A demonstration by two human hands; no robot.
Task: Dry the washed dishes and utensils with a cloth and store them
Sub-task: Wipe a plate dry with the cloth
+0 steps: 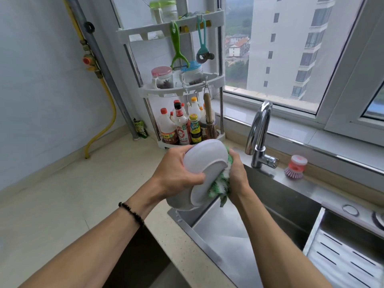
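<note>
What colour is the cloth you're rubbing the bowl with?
Green and white, fluffy-looking. The head view shows the cloth bunched in the right hand against the white bowl.

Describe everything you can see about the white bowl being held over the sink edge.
The white bowl looks like smooth, glossy ceramic, plain and unpatterned, with a raised foot ring on its base. It is tipped on its side, base toward the camera, its opening facing away to the right. The left hand grips its outer wall and base, while the right hand presses a green-and-white cloth against its rim. Its inside is hidden.
</note>
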